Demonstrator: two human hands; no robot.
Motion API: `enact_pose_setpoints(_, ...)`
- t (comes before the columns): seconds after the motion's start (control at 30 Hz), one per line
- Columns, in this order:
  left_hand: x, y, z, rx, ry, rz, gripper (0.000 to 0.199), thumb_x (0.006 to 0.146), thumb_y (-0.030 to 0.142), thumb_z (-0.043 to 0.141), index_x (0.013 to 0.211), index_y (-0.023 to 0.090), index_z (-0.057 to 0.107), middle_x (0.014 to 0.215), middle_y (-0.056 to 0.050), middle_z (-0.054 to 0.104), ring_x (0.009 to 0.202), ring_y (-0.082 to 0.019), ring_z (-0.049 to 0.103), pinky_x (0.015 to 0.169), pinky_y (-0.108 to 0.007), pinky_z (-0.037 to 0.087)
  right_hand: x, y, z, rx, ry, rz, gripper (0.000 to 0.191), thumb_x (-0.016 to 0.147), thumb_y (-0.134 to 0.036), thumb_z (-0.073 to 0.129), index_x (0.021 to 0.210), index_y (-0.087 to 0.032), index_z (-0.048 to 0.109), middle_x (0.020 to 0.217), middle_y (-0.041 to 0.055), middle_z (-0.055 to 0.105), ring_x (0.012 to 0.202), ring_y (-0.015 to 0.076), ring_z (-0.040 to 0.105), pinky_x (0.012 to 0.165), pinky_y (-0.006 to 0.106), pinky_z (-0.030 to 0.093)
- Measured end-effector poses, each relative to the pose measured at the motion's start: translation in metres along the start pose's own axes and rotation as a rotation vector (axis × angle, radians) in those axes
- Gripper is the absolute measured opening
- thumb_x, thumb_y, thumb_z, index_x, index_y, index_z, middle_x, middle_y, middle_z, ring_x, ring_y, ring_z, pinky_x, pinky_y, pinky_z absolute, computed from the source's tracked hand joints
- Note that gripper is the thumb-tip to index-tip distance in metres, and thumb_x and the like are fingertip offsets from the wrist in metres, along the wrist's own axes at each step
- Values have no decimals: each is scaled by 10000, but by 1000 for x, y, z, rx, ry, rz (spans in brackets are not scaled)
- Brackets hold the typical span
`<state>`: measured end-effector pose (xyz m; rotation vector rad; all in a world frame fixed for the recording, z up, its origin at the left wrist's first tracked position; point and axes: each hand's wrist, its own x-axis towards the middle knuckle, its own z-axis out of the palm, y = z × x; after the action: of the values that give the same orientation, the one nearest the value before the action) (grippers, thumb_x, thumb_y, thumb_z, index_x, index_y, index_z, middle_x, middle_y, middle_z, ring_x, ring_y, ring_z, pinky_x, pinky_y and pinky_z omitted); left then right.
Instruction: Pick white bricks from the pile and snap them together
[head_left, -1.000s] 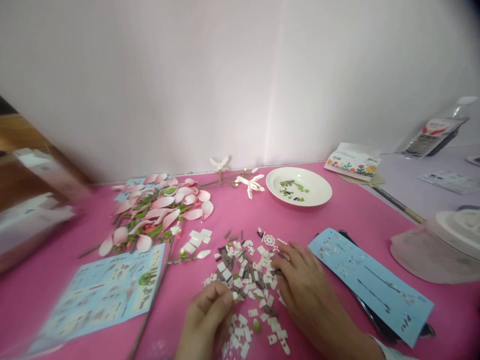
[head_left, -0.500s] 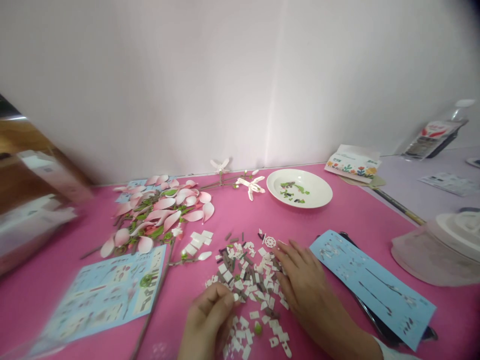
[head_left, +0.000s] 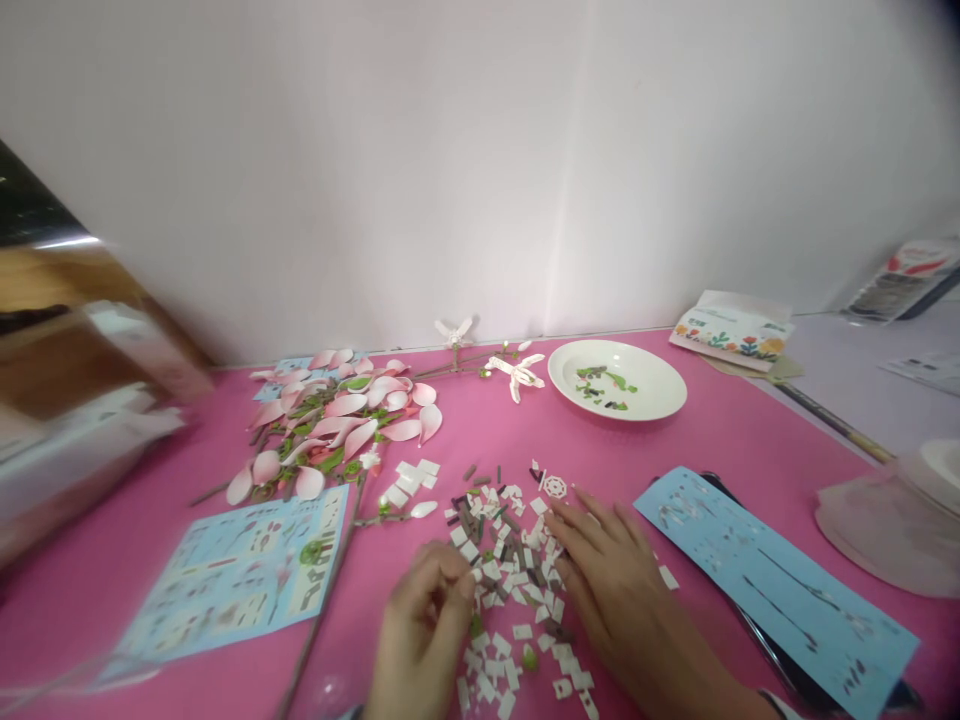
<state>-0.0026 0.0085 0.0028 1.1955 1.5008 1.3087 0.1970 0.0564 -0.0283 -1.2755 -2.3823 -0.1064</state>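
Observation:
My left hand (head_left: 429,625) is closed in a pinch at the near-left side of the pile, with a small white brick (head_left: 476,575) at the thumb and fingertip. My right hand (head_left: 611,575) lies palm down with its fingers stretched out, the tips over the pile's right side. Between both hands spreads the pile of small bricks (head_left: 514,578), mostly white, with grey-brown and dark ones among them. A white ring-shaped piece (head_left: 554,486) lies just beyond my right fingertips. One green piece (head_left: 529,657) sits among the white ones near me.
Pink-petalled brick flowers (head_left: 352,420) lie at the left behind a blue instruction sheet (head_left: 240,570). White brick blossoms (head_left: 517,372) stand near the wall. A white plate (head_left: 664,395) holds green pieces. At the right, another blue sheet (head_left: 780,580) covers a dark device.
The whole view has shifted, so things appear farther right. My right hand has slid a little over the pile's edge, and a white brick now shows to its right. My left hand keeps its pinch.

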Motion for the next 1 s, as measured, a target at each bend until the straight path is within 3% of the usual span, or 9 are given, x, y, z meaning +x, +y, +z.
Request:
enact_pose_setpoints(0.07,2,-1,-1,142,-70,102,217,875,237,540,663,207,569,883,-86,664,910,-258,577,832,-337,433,0,-2,-2,12,13,-11,353,912,-149,401,1194,-195,607,1242,102,651,1231,300,514,1013,557,357)
enact_pose_setpoints(0.17,4,-7,-2,364,-162,143,182,910,216,477,776,213,599,1329,-128,591,1346,-332,356,1094,-499,257,0,-3,-3,24,13,-18,348,907,-142,406,1186,-190,608,1228,109,656,1213,312,527,997,569,366)
enact_pose_setpoints(0.23,5,-14,-1,515,-218,156,188,925,212,442,840,210,610,1470,-108,474,1446,-327,182,1146,-570,122,-1,-3,-2,35,5,-6,353,902,-140,414,1199,-191,598,1234,113,649,1216,317,519,989,573,372)
enact_pose_setpoints(0.3,7,-20,-1,638,-268,182,225,940,214,408,958,201,631,1525,-95,398,1468,-314,108,1155,-601,71,-2,-3,-2,51,-6,4,359,897,-135,420,1208,-193,590,1237,116,643,1223,322,508,989,583,369)
enact_pose_setpoints(0.43,10,-24,1,768,-309,195,350,961,217,363,1248,182,559,1543,-102,357,1470,-305,97,1145,-642,103,-3,-3,-1,79,-16,15,358,890,-123,430,1204,-195,586,1244,115,630,1242,330,478,997,595,357)
enact_pose_setpoints(0.73,10,-16,1,777,-310,249,231,933,148,383,927,193,609,1431,-122,507,1421,-324,256,1127,-653,155,-1,-5,-3,95,-16,16,353,878,-101,432,1178,-183,599,1207,115,641,1228,333,477,998,592,349)
enact_pose_setpoints(0.9,9,-17,1,745,-280,321,176,918,136,414,899,189,581,1200,-144,601,1265,-315,435,1064,-611,313,0,-5,-3,97,0,-1,345,876,-107,435,1164,-186,607,1188,116,651,1214,336,493,980,585,368)
enact_pose_setpoints(1.0,9,-19,2,730,-270,341,158,914,133,425,887,199,566,1186,-134,594,1233,-307,454,1034,-586,366,0,-4,-3,99,9,-12,351,871,-93,433,1166,-182,601,1183,117,655,1202,338,502,971,596,376)
